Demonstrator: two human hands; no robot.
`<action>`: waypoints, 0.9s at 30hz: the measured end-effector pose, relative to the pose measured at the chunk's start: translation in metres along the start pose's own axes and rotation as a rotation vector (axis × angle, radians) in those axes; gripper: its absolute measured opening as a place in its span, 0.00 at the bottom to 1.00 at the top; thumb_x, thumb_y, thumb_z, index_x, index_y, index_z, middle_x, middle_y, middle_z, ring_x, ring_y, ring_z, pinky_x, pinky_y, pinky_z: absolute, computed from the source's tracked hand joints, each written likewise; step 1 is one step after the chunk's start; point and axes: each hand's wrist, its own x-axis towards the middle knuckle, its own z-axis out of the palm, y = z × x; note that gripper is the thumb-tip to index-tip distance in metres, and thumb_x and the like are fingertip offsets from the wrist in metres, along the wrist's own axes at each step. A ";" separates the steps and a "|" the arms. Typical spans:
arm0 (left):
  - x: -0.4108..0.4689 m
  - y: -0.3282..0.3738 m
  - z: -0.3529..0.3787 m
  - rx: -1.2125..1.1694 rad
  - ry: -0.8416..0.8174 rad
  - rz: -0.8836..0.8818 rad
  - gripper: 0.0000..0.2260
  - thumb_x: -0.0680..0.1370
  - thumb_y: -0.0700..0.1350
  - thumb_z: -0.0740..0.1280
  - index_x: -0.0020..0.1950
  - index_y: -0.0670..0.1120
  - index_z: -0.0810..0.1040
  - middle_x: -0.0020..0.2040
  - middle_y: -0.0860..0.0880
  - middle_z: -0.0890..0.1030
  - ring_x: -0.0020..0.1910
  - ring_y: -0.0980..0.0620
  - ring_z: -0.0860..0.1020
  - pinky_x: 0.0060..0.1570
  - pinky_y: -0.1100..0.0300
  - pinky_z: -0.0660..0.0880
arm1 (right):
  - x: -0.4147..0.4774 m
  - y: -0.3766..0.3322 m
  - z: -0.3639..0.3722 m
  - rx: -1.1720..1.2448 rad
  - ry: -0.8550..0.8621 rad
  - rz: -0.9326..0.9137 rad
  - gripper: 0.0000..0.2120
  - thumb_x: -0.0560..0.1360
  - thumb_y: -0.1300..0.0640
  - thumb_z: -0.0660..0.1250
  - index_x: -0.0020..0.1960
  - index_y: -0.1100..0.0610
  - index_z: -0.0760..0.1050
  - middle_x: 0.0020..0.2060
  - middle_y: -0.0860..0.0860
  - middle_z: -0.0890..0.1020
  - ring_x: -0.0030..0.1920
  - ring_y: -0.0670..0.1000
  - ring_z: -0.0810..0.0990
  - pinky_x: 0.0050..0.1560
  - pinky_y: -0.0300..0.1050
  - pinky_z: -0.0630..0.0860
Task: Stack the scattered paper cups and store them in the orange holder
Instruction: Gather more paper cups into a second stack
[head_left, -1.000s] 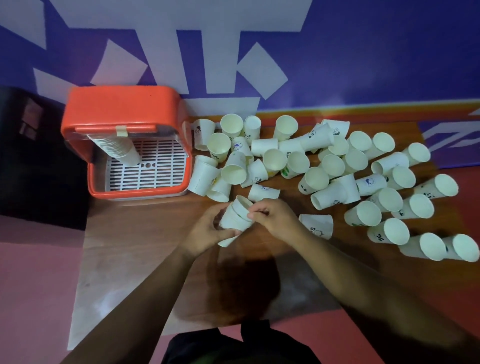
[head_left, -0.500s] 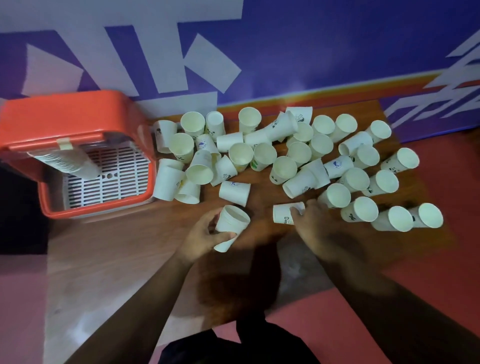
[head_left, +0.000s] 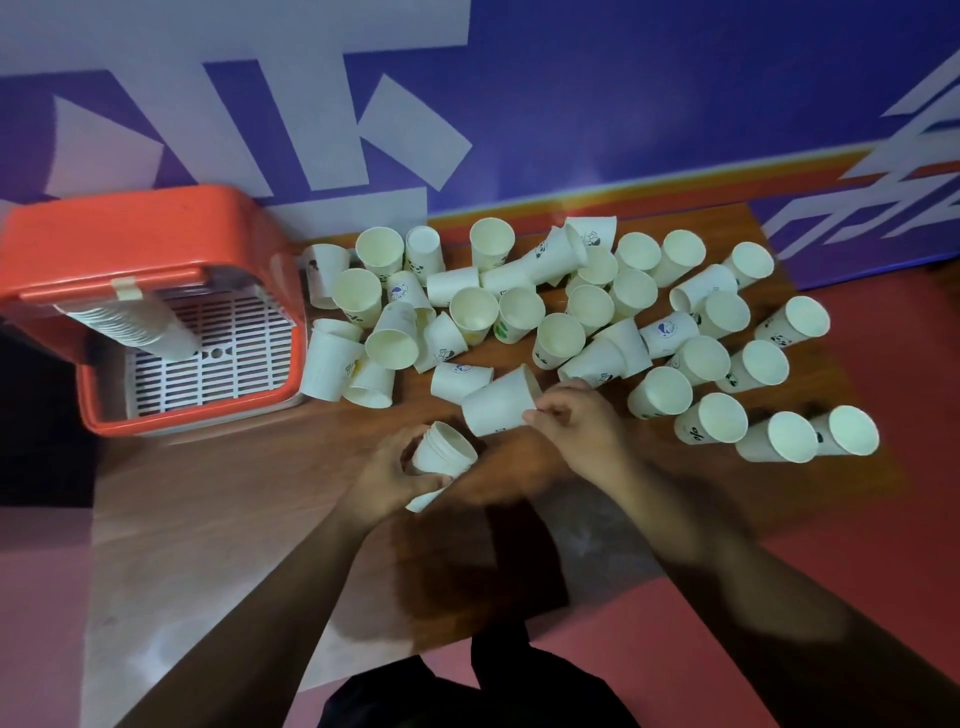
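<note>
My left hand (head_left: 382, 475) grips a short stack of nested white paper cups (head_left: 444, 454), mouth tilted up and to the right, above the wooden table (head_left: 208, 509). My right hand (head_left: 579, 423) pinches a single paper cup (head_left: 498, 402) by its rim side, held on its side just above and right of the stack. Several loose paper cups (head_left: 571, 312) lie scattered across the far half of the table. The orange holder (head_left: 156, 249) stands at the far left, with a long cup stack (head_left: 140, 325) lying inside on its white grid.
A blue and white wall (head_left: 623, 104) runs behind the table. Cups lean against the holder's right side (head_left: 327, 364). Red floor (head_left: 883, 493) lies to the right, and the near part of the table is bare wood.
My right hand left the stack, reached right to a lone cup lying on the table, picked it up and brought it back toward the stack. My left hand kept holding the stack.
</note>
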 end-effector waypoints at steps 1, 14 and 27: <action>-0.001 0.001 0.001 -0.014 -0.003 0.003 0.30 0.69 0.47 0.81 0.69 0.56 0.75 0.65 0.54 0.79 0.64 0.55 0.76 0.62 0.57 0.75 | 0.000 -0.008 0.001 -0.014 -0.019 -0.036 0.04 0.74 0.54 0.72 0.46 0.54 0.82 0.48 0.47 0.77 0.48 0.44 0.76 0.52 0.35 0.70; -0.027 -0.018 -0.032 -0.138 0.114 0.045 0.33 0.69 0.42 0.82 0.72 0.56 0.75 0.67 0.53 0.78 0.64 0.59 0.77 0.63 0.63 0.74 | 0.014 -0.055 0.055 -0.074 -0.351 -0.177 0.12 0.76 0.53 0.70 0.42 0.63 0.81 0.41 0.54 0.78 0.42 0.50 0.76 0.47 0.47 0.71; -0.034 -0.036 -0.060 -0.197 0.175 0.023 0.36 0.64 0.56 0.81 0.71 0.58 0.76 0.67 0.55 0.79 0.65 0.57 0.78 0.64 0.58 0.75 | 0.056 -0.038 0.094 -0.017 0.032 0.320 0.24 0.69 0.45 0.76 0.57 0.60 0.78 0.53 0.53 0.80 0.50 0.51 0.81 0.45 0.42 0.75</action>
